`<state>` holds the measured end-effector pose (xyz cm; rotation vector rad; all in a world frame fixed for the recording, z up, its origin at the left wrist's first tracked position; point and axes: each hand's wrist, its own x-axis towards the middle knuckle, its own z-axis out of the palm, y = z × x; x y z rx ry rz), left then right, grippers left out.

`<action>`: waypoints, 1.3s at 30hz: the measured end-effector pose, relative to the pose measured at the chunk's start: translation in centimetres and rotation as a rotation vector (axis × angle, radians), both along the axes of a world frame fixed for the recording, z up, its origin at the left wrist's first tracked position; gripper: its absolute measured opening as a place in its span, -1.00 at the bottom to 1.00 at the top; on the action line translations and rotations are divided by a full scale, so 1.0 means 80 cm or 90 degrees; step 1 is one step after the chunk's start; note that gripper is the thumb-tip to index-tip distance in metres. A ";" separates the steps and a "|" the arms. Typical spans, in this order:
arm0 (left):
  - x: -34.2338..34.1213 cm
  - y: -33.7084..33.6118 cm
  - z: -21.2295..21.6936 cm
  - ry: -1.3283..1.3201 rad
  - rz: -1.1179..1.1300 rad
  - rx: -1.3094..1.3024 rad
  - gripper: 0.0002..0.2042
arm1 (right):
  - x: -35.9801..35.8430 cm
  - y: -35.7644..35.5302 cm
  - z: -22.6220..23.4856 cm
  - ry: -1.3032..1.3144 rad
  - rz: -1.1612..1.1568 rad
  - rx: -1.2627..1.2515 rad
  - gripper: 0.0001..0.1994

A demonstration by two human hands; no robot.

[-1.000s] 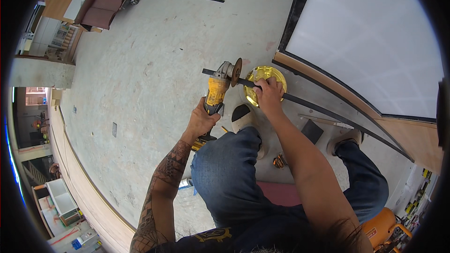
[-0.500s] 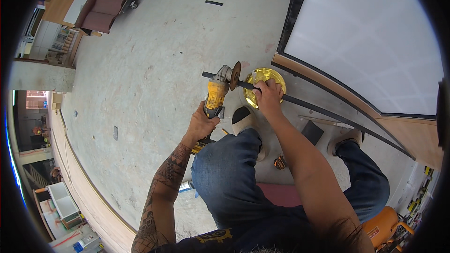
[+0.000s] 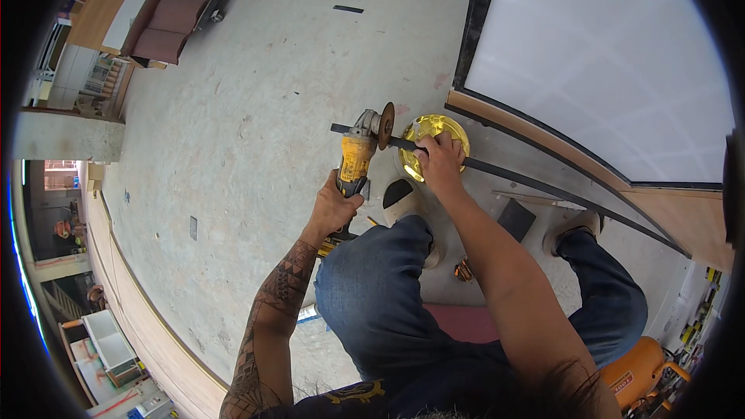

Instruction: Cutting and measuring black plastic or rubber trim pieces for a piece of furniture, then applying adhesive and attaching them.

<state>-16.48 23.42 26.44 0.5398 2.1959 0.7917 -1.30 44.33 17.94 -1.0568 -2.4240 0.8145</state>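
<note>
My left hand (image 3: 339, 206) is wrapped round the body of a yellow and black angle grinder (image 3: 356, 157). Its thin brown cutting disc (image 3: 386, 126) stands upright against a long dark metal bar (image 3: 528, 178); whether it bites into the bar I cannot tell. My right hand (image 3: 441, 161) grips the bar just right of the disc, over a round shiny gold tin (image 3: 411, 130). The bar rests across the tin, with a short end poking out left past the grinder head and the long part running to the lower right.
A large white panel (image 3: 590, 70) with black and wooden edging stands at right. Near my feet lie a dark flat plate (image 3: 516, 221) and a tape measure (image 3: 463, 269). An orange tool case (image 3: 632, 372) is at lower right, a maroon padded seat (image 3: 186, 4) at upper left.
The grinder, bar and both hands keep nearly the same places; the whole view has shifted slightly. The disc stays at the bar beside my right hand.
</note>
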 end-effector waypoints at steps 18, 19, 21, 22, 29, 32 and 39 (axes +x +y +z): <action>-0.002 0.004 0.001 -0.025 -0.015 -0.015 -0.24 | -0.001 0.000 0.006 -0.012 0.008 -0.024 -0.76; -0.003 0.005 0.001 -0.027 -0.017 -0.012 -0.22 | -0.001 0.000 0.006 0.003 0.009 -0.010 -0.76; -0.003 0.005 0.002 -0.027 -0.017 -0.016 -0.22 | -0.001 0.000 0.006 -0.010 0.004 -0.025 -0.76; -0.003 0.005 0.002 -0.028 -0.017 -0.020 -0.22 | -0.001 0.000 0.006 0.003 0.006 -0.014 -0.76; -0.004 0.003 -0.002 -0.027 -0.014 -0.024 -0.21 | -0.001 0.000 0.005 0.006 0.007 -0.011 -0.76; -0.003 0.003 -0.004 -0.031 -0.017 -0.008 -0.20 | 0.000 0.000 0.005 0.003 0.005 -0.008 -0.76; 0.000 0.004 -0.003 -0.007 -0.001 -0.015 -0.47 | 0.000 0.000 0.004 0.001 0.004 -0.006 -0.76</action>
